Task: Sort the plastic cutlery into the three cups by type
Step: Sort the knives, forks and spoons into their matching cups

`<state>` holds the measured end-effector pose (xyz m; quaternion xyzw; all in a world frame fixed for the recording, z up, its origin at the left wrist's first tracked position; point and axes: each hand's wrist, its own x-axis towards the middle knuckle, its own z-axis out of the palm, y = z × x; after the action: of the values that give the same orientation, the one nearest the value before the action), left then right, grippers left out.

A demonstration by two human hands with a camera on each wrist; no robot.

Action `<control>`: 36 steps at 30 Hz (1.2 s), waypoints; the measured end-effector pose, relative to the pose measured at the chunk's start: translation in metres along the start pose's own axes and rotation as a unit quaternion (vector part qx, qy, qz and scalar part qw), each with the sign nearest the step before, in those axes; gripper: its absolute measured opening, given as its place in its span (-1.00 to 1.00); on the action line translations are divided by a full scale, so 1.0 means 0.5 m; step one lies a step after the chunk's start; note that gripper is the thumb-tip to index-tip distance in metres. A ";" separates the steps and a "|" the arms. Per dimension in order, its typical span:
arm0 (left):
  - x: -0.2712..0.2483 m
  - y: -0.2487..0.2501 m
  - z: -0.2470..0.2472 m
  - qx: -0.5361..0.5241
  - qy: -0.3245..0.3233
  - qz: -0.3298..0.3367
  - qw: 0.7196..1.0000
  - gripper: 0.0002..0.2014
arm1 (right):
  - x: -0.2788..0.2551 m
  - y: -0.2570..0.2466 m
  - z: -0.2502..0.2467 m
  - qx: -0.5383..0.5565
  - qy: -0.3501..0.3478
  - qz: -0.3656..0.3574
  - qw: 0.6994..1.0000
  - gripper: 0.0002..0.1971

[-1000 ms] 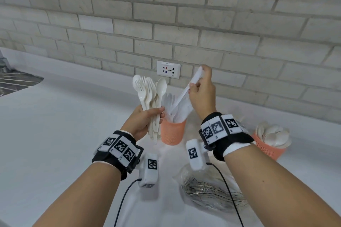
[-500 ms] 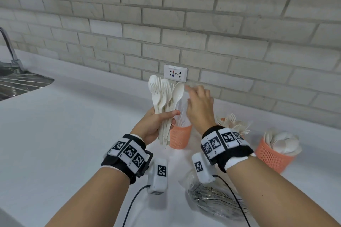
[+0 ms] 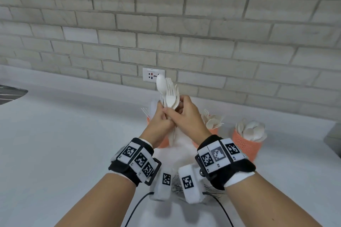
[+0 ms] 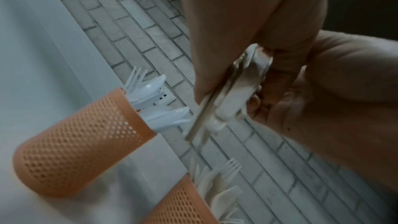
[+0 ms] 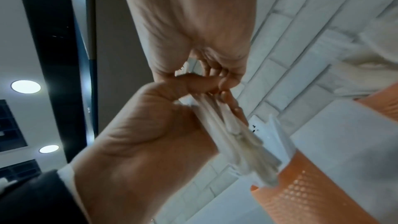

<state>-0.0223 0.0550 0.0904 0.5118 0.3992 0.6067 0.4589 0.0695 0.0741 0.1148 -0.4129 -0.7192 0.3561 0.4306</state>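
Note:
My left hand [image 3: 162, 115] grips a bundle of white plastic spoons and forks [image 3: 168, 94] upright above the counter. My right hand [image 3: 180, 108] has closed in on the same bundle, its fingers curled round the handles just under the heads. The wrist views show the handles [image 5: 237, 140] squeezed between both hands [image 4: 237, 94]. Three orange mesh cups stand behind. The left cup [image 4: 81, 142] with white knives is mostly hidden by my left hand. The middle cup [image 3: 214, 131] holds forks. The right cup [image 3: 247, 143] holds spoons.
A wall outlet [image 3: 154, 76] sits on the brick wall behind the bundle. A clear plastic bag [image 3: 176, 187] lies under my wrists, mostly hidden. The sink edge [image 3: 11, 94] shows at far left, a grey object [image 3: 334, 140] at far right.
A second ago my right hand held a knife over the left cup. It let the knife go, moved left, and now grips the bundle in my left hand.

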 end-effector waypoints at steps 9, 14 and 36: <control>0.008 -0.005 0.091 -0.095 -0.013 -0.063 0.993 -0.64 | -0.017 0.036 -0.083 0.072 0.032 0.051 0.996 -0.78; 0.009 -0.017 0.124 -0.008 -0.008 -0.052 0.999 -0.70 | -0.026 0.055 -0.106 0.107 0.043 0.072 0.991 -0.65; 0.034 -0.028 0.137 -0.030 0.038 -0.084 0.995 -0.71 | -0.038 0.071 -0.172 0.315 -0.026 0.088 0.945 -0.81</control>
<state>0.0463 0.0759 0.0922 0.4393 0.4398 0.5964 0.5078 0.1640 0.0848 0.1102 -0.3079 -0.5423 0.6118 0.4867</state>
